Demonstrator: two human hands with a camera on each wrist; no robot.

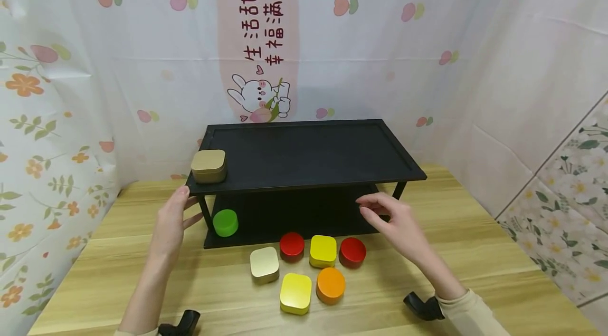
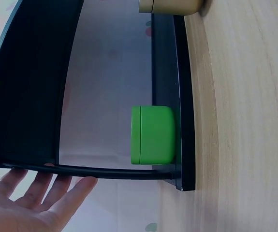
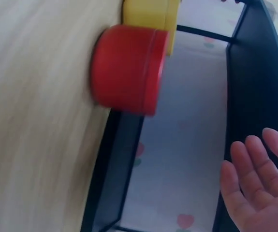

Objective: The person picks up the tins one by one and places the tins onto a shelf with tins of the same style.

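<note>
A black two-tier shelf stands on the wooden table. At its left end my left hand touches the side frame with its fingertips, fingers fairly straight. A gold square tin sits on the top tier's left front corner, close to that hand. Below, a green round tin rests on the lower tier beside the left post; the left wrist view shows this green tin near the hand. My right hand hovers before the shelf's right part, fingers loosely bent, holding nothing. A red round tin lies nearest to it.
In front of the shelf stand another red tin, two yellow square tins, an orange round tin and a pale gold square tin. A patterned curtain hangs behind the shelf.
</note>
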